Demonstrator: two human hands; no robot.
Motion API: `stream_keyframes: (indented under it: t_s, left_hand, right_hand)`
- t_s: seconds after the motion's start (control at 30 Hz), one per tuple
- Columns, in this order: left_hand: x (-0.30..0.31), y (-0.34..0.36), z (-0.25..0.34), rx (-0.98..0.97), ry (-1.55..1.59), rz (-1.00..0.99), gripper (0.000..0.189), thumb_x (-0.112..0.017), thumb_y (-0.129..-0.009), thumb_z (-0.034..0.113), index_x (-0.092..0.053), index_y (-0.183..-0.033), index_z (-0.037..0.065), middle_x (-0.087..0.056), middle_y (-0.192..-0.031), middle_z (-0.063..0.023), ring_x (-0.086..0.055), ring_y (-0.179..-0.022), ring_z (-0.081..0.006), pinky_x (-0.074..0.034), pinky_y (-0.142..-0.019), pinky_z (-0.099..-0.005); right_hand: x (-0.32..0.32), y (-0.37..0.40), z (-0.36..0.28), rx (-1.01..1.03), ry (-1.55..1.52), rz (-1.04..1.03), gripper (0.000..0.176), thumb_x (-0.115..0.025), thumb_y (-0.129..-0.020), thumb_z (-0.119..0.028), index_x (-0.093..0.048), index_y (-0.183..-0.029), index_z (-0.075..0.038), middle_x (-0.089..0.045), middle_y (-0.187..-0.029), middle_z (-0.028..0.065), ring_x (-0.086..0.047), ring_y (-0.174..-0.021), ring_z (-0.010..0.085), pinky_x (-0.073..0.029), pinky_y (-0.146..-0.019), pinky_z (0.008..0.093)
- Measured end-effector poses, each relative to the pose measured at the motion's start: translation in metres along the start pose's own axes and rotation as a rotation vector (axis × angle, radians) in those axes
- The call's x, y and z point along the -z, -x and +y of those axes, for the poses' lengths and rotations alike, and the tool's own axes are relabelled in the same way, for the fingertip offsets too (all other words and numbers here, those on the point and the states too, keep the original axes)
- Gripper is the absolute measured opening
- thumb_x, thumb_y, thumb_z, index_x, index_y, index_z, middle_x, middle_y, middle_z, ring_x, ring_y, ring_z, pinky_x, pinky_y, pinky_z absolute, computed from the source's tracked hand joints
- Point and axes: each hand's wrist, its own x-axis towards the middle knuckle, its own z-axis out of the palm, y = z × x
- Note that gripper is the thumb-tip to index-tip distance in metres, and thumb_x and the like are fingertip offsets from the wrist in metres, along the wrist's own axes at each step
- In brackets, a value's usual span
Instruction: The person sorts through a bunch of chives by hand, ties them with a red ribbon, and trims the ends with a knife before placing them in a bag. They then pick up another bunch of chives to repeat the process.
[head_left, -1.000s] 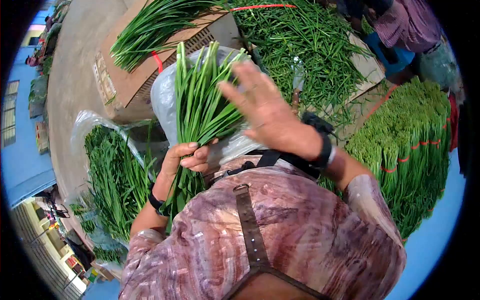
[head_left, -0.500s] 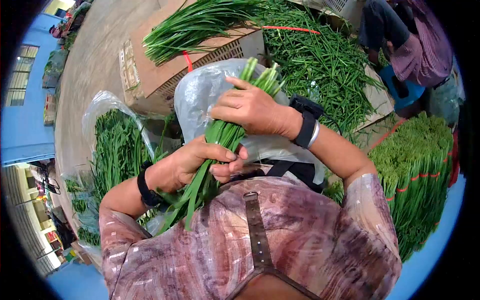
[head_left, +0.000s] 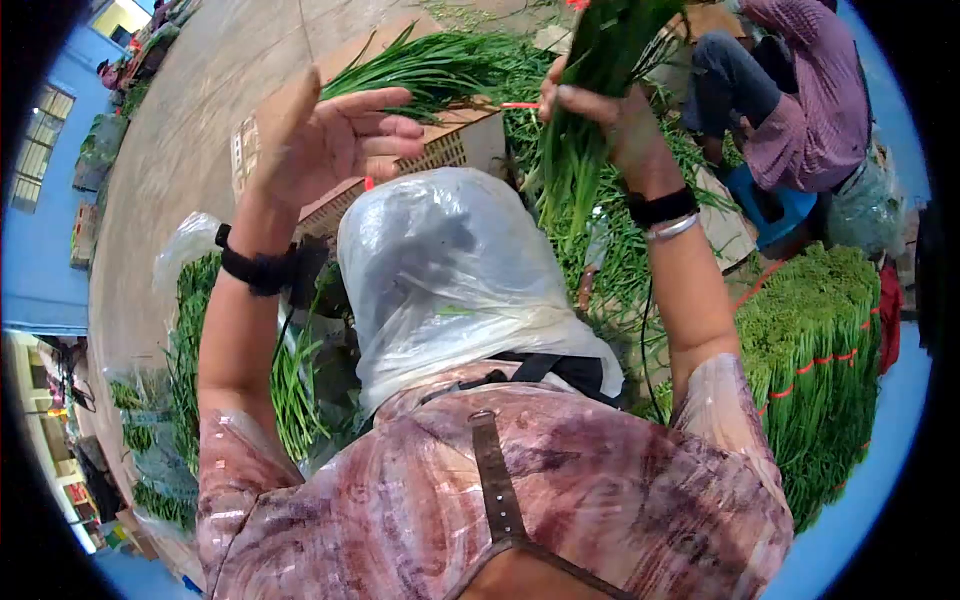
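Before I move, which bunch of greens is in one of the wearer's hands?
The bunch gripped in the right hand. That grip sets it apart: the red-banded greens and the long leaves beyond the open left hand are unheld.

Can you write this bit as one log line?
right hand: holding green bunch | left hand: open, empty, raised | plastic: over lap
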Motion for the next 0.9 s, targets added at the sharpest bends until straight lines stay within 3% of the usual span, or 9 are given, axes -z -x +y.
stream_keyframes:
  t_s: [0.13,0.17,0.2,0.27,0.3,0.47,0.6,0.73,0.9]
  left_hand:
    - [-0.014,-0.044,-0.041,-0.179,-0.141,0.135,0.077,-0.043,-0.086,0.060,-0.038,-0.132,-0.001,-0.053,-0.123,-0.0124,-0.051,-0.113,-0.0217,-0.042,-0.093,-0.0330]
    - [-0.016,-0.069,-0.053,0.019,0.062,0.000,0.037,-0.049,-0.091,0.033,-0.055,-0.114,0.004,-0.059,-0.112,-0.0070,-0.057,-0.098,-0.0140,-0.044,-0.085,-0.0289]
    - [-0.033,-0.071,-0.074,-0.002,-0.055,0.033,0.026,-0.050,-0.091,0.026,-0.059,-0.105,0.006,-0.062,-0.103,-0.0036,-0.058,-0.090,-0.0103,-0.045,-0.082,-0.0266]
    - [-0.042,-0.068,-0.117,0.194,0.197,-0.007,0.041,-0.064,-0.081,0.036,-0.059,-0.108,0.005,-0.063,-0.097,-0.0026,-0.059,-0.089,-0.0118,-0.050,-0.077,-0.0297]
    - [-0.046,-0.057,-0.130,0.114,0.335,-0.062,0.058,-0.071,-0.073,0.042,-0.055,-0.115,0.006,-0.062,-0.103,-0.0050,-0.060,-0.091,-0.0147,-0.050,-0.079,-0.0324]
    - [-0.050,-0.027,-0.164,0.160,0.560,-0.167,0.090,-0.075,-0.063,0.054,-0.041,-0.128,0.001,-0.052,-0.122,-0.0174,-0.054,-0.109,-0.0273,-0.045,-0.093,-0.0412]
    - [-0.068,-0.010,-0.177,-0.031,0.863,-0.178,0.103,-0.073,-0.061,0.060,-0.031,-0.135,0.002,-0.038,-0.133,-0.0274,-0.036,-0.126,-0.0400,-0.031,-0.105,-0.0486]
    - [-0.084,-0.007,-0.165,-0.140,1.006,-0.116,0.110,-0.073,-0.059,0.061,-0.024,-0.139,0.002,-0.032,-0.137,-0.0276,-0.030,-0.129,-0.0408,-0.033,-0.103,-0.0502]
    - [-0.078,-0.011,-0.157,-0.148,1.207,-0.217,0.084,-0.071,-0.074,0.038,-0.029,-0.136,0.002,-0.049,-0.121,-0.0201,-0.056,-0.101,-0.0259,-0.047,-0.089,-0.0437]
  right_hand:
    - [-0.001,-0.015,0.021,-0.094,-0.825,-0.180,0.026,-0.056,-0.085,-0.010,-0.048,-0.110,-0.007,-0.055,-0.093,0.0063,-0.058,-0.088,0.0217,-0.049,-0.084,0.0389]
    - [-0.009,-0.020,0.028,-0.089,-0.985,-0.252,0.026,-0.056,-0.085,-0.010,-0.048,-0.110,-0.008,-0.057,-0.095,0.0074,-0.059,-0.090,0.0232,-0.050,-0.084,0.0398]
    - [-0.019,-0.019,0.030,-0.127,-0.960,-0.231,0.029,-0.060,-0.084,-0.011,-0.049,-0.110,-0.008,-0.052,-0.089,0.0047,-0.055,-0.088,0.0198,-0.045,-0.090,0.0416]
    - [-0.028,-0.016,0.049,-0.221,-1.000,-0.178,0.030,-0.058,-0.085,-0.011,-0.048,-0.112,-0.006,-0.053,-0.093,0.0064,-0.056,-0.090,0.0217,-0.047,-0.088,0.0417]
    - [-0.030,-0.014,0.061,-0.254,-0.951,-0.133,0.030,-0.058,-0.085,-0.011,-0.048,-0.113,-0.005,-0.054,-0.094,0.0070,-0.057,-0.091,0.0225,-0.047,-0.087,0.0418]
    - [-0.046,-0.009,0.106,-0.400,-0.995,-0.148,0.028,-0.056,-0.086,-0.014,-0.050,-0.111,-0.003,-0.056,-0.095,0.0084,-0.058,-0.090,0.0228,-0.050,-0.084,0.0402]
    - [-0.065,-0.018,0.109,-0.417,-1.028,-0.180,0.029,-0.056,-0.086,-0.014,-0.049,-0.112,-0.002,-0.057,-0.096,0.0090,-0.058,-0.089,0.0225,-0.050,-0.083,0.0391]
    - [-0.076,-0.033,0.116,-0.457,-1.185,-0.278,0.029,-0.058,-0.086,-0.014,-0.050,-0.111,-0.001,-0.060,-0.095,0.0103,-0.061,-0.089,0.0231,-0.052,-0.080,0.0379]
    - [-0.087,-0.046,0.112,-0.524,-1.277,-0.269,0.031,-0.059,-0.085,-0.012,-0.051,-0.111,0.001,-0.061,-0.094,0.0113,-0.061,-0.091,0.0248,-0.054,-0.078,0.0372]
